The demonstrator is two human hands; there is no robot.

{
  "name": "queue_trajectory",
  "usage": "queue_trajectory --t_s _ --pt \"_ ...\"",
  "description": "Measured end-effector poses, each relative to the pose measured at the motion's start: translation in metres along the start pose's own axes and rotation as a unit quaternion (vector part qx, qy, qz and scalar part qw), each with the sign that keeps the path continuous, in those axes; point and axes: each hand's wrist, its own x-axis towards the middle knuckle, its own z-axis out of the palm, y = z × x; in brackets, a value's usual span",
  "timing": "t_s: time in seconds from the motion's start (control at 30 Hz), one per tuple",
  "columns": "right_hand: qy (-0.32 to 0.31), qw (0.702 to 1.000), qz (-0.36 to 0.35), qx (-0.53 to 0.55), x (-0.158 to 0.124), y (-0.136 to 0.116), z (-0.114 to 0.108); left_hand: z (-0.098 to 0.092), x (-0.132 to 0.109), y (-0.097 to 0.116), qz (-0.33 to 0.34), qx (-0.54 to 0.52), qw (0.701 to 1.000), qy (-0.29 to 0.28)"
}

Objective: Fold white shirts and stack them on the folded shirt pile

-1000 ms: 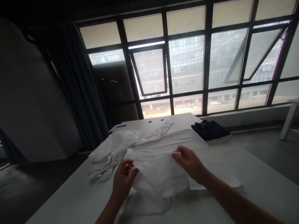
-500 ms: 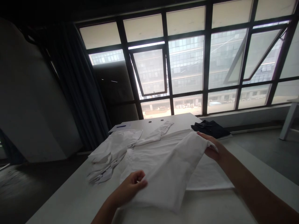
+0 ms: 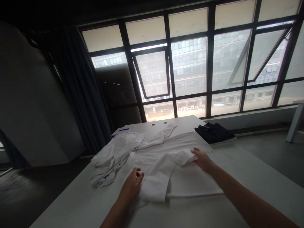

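Note:
A white shirt [image 3: 182,180] lies spread on the table in front of me, with one sleeve [image 3: 156,182] folded across its body. My right hand [image 3: 201,159] pinches the white cloth at the sleeve's right end, thumb and fingertips closed on it. Beside the sleeve's lower left end is my left hand [image 3: 131,185], its fingers loosely curled and the thumb apart from them. No cloth shows between those fingers; whether they touch the sleeve's edge is hard to make out. The shirt's other sleeve [image 3: 158,137] stretches toward the far side.
A crumpled white garment [image 3: 116,152] lies to the left on the white table [image 3: 78,193]. Dark folded clothing [image 3: 213,132] sits at the table's right edge. Paper with a blue pen [image 3: 123,129] rests at the far left corner. Windows and a dark curtain [image 3: 78,95] stand beyond.
My right hand has moved left and down, bringing its end of the sleeve lower onto the shirt. My left hand has shifted slightly left and up. The raised cloth now lies flatter.

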Motion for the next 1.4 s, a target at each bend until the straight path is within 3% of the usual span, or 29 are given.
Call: queue_trajectory --t_s 0.13,0.23,0.27,0.33,0.5,0.67,0.83,0.97,1.03,1.17,1.23,1.33,1.4 --pt "0.04 0.999 0.002 -0.035 -0.01 0.023 0.013 -0.007 -0.012 0.025 0.142 0.113 0.983 0.039" --pt "0.073 0.996 -0.016 -0.045 -0.006 0.025 0.01 -0.007 -0.03 0.06 0.292 0.129 0.947 -0.045" --pt "0.083 0.995 -0.021 -0.043 -0.003 0.023 0.007 -0.003 -0.037 0.07 0.337 0.132 0.927 -0.094" --pt "0.105 0.994 -0.027 -0.033 0.002 0.02 0.001 0.01 -0.047 0.082 0.391 0.145 0.898 -0.139" --pt "0.124 0.991 -0.024 0.033 0.016 0.011 -0.017 0.042 -0.05 0.076 0.387 0.239 0.882 -0.123" --pt "0.059 0.997 -0.014 0.054 0.015 0.01 -0.022 0.04 -0.046 0.074 0.384 0.267 0.877 -0.112" --pt "-0.048 0.994 0.003 -0.094 -0.001 0.022 -0.006 0.039 -0.053 0.083 0.461 0.227 0.85 -0.118" --pt "-0.112 0.943 -0.056 -0.309 -0.005 0.025 0.002 0.037 -0.056 0.087 0.489 0.206 0.837 -0.136" --pt "-0.118 0.932 -0.066 -0.337 -0.005 0.021 0.001 0.037 -0.057 0.088 0.507 0.197 0.825 -0.151" --pt "-0.153 0.918 -0.09 -0.356 -0.007 -0.001 -0.007 0.049 -0.061 0.086 0.551 0.165 0.8 -0.17" --pt "-0.174 0.918 -0.119 -0.335 -0.009 -0.02 -0.011 0.06 -0.065 0.083 0.55 0.138 0.803 -0.186" --pt "-0.21 0.935 -0.158 -0.238 -0.008 -0.048 -0.011 0.07 -0.071 0.084 0.519 0.091 0.818 -0.233" --pt "-0.212 0.953 -0.153 -0.153 0.0 -0.061 -0.008 0.063 -0.074 0.09 0.504 0.066 0.821 -0.259"
